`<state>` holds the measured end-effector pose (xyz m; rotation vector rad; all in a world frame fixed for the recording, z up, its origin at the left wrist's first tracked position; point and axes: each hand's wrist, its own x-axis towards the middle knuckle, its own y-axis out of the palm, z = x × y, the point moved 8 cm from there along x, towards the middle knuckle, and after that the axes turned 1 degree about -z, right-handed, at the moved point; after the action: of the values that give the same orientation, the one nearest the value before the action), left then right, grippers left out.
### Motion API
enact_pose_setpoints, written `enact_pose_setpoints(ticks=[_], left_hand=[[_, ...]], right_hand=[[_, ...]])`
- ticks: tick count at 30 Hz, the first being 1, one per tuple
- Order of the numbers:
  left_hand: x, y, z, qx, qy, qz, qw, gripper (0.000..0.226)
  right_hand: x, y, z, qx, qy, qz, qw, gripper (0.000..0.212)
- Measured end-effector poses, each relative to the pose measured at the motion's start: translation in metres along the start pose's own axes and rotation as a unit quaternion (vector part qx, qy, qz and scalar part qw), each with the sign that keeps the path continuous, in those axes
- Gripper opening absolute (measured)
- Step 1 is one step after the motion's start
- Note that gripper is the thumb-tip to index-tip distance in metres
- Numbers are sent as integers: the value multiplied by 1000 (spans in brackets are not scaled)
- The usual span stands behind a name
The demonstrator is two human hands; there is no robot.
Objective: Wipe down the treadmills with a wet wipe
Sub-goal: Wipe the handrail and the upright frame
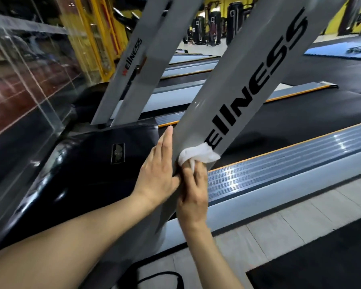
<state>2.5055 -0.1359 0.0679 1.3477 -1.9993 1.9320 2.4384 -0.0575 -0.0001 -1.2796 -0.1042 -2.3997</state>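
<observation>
Nearest treadmill (pixel 300 163) fills the view from 9 o'clock to 3 o'clock; its black belt and ribbed grey side rail run off toward 2 o'clock; a second treadmill (pixel 188 67) lies parallel behind it, toward 12 o'clock. Glass partition (pixel 29 84) stands along the 9 to 10 o'clock side.

Grey upright (pixel 248 90) of the nearest machine slants from 6 o'clock up to 1 o'clock, black lettering on its face; glossy black motor cover (pixel 92 163) sits at its foot, toward 8 o'clock.

Left hand (pixel 156 170): fingers straight and together, laid flat along the upright's 9 o'clock edge, nothing gripped; judged to be a brace, steadying the body against the post while the other hand rubs.

Right hand (pixel 193 192): reaches up from 5 o'clock, fingers curled and bunched round the wet wipe (pixel 198 155), pressing it against the post face; a crumpled wad held this way likely gives firmer pressure than a flat sheet.

Wipe position: on the lower part of the upright, just below the first letters of the logo, at the right hand's fingertips (12 o'clock of that hand) and just beside the left hand's thumb side (3 o'clock of it); touching the post.

Judgement: step in hand is wiping the post near its base; belt, rails and second machine show no sign either way of having been cleaned.
</observation>
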Motion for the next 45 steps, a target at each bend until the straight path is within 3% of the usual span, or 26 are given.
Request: enact_pose_setpoints(ticks=[4,8,16,18,20,23,25,30,32,40,43,45], left_hand=[[0,0,-3,-6,29,16,999,115],[-13,-14,7,-49,28,14,998,98],[-179,6,92,-14,-75,54,996,90],[-204,14,106,-8,-83,92,992,97],[-221,20,111,-7,-81,124,989,101],[-225,19,112,-22,-94,129,987,96],[-224,18,112,-28,-95,129,987,97],[-231,23,120,-11,-91,152,984,98],[-232,21,121,-15,-87,142,986,95],[-163,8,73,-5,17,74,997,85],[-147,12,60,-17,-7,70,997,92],[-149,16,56,-13,-11,70,997,97]], right_hand=[[66,-24,15,-87,-84,-31,992,35],[110,-29,49,-186,-145,7,972,40],[-31,56,88,-253,-292,230,893,36],[-27,60,93,-273,-306,249,878,33],[10,50,91,-317,-294,206,878,32],[57,32,82,-390,-250,150,874,34],[47,38,86,-400,-245,145,871,37],[-67,85,102,-308,-292,281,860,43],[-70,78,99,-291,-290,296,862,45],[42,-11,45,-265,-141,81,950,49],[30,-18,11,-146,33,1,989,56],[-6,-5,0,-60,154,-30,986,60]])
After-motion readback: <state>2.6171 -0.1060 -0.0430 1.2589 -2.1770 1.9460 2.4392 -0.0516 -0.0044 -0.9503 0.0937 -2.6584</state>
